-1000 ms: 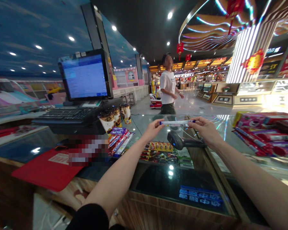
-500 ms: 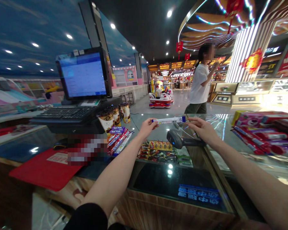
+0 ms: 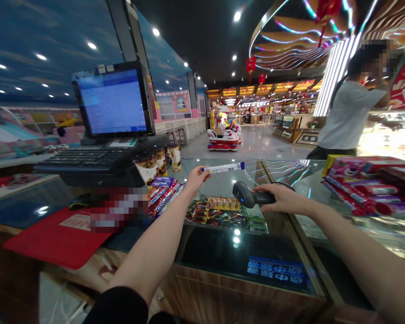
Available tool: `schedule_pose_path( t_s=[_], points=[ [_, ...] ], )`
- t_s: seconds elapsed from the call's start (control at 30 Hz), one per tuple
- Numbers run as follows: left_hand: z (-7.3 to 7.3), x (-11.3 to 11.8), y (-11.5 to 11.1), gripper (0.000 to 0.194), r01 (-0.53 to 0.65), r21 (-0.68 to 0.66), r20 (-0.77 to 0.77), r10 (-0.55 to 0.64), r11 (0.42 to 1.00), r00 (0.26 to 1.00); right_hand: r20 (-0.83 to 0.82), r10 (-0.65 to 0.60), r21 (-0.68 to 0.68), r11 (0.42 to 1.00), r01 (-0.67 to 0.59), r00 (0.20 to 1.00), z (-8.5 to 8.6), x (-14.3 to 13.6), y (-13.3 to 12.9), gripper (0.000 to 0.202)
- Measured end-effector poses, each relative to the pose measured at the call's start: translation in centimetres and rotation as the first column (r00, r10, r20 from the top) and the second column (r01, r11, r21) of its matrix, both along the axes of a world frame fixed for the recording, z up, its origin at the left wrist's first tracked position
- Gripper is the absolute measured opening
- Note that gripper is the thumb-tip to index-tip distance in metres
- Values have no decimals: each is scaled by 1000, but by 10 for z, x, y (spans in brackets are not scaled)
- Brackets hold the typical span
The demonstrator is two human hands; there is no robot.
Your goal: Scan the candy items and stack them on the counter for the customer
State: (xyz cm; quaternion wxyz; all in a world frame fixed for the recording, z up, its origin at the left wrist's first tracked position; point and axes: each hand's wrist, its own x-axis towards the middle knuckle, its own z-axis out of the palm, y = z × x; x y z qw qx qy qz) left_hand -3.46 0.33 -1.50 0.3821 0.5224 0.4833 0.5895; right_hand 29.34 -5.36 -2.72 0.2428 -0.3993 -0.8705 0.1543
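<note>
Head view: slim packet [image 3: 224,168] pinched in left hand [image 3: 196,179], jutting rightward.

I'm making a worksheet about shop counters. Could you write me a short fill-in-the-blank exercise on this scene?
1. The left hand pinches a thin packet by one ____.
2. The right hand is at the ____ of the black scanner, not its head.
3. The mat nearest the keyboard is coloured ____.

Missing words: end; handle; red.
</note>
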Motion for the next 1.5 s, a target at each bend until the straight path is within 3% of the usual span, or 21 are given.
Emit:
schedule_pose_path(
  t_s=[0.2,0.4,0.7,1.5],
  points=[
    [-2,-9,3,29,-32,6,-40,32,999,999,57,-11,53,999,8,998,-1,-5,-2,54],
    [-2,-11,4,26,-34,13,-51,35,999,998,-2,7,140,990,-7,1000,3,-5,-3,54],
    [-2,-8,2,28,-9,37,-43,11,999,999,-109,8,76,997,0,994,11,-7,-7,49],
    [-8,-8,2,18,-17,16,-39,18,1000,999,-156,17,44,999,-10,988,0,-2,-1,54]
  ],
)
